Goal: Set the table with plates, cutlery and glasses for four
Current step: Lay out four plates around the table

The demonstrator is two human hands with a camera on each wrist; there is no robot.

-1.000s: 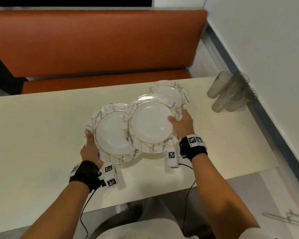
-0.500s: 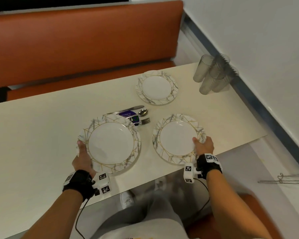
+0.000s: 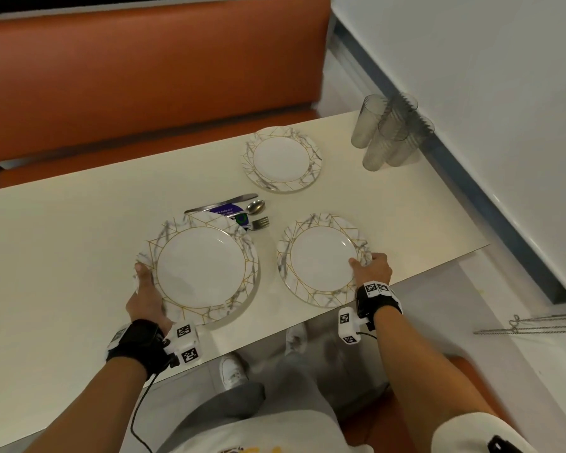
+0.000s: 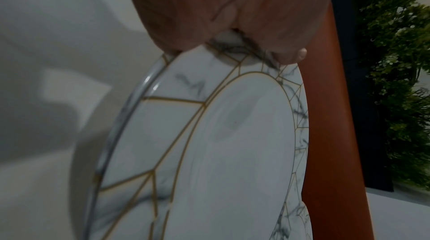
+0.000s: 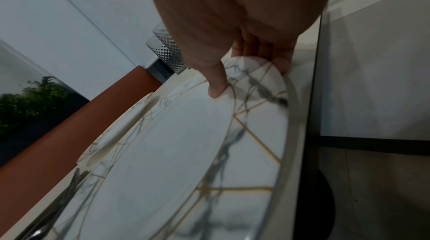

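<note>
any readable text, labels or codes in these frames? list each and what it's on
Purple cutlery wrapper: white print, too small and blurred to read.
Left wrist camera tags: black-and-white square codes, no words.
Right wrist camera tags: same kind of codes, no words.
Plates, glasses, wall: none.

Three plates (image 3: 197, 268) (image 3: 323, 259) (image 3: 281, 160) are showing white centres ringed in gold — rims marbled grey with angular gold lines. The table (image 3: 62, 250) is looking cream, the bench (image 3: 151, 76) behind it burnt orange. The glasses (image 3: 384, 135) are reading smoky grey, the cutlery (image 3: 242, 210) silver over a purple label; wristbands (image 3: 378, 300) — black.
</note>
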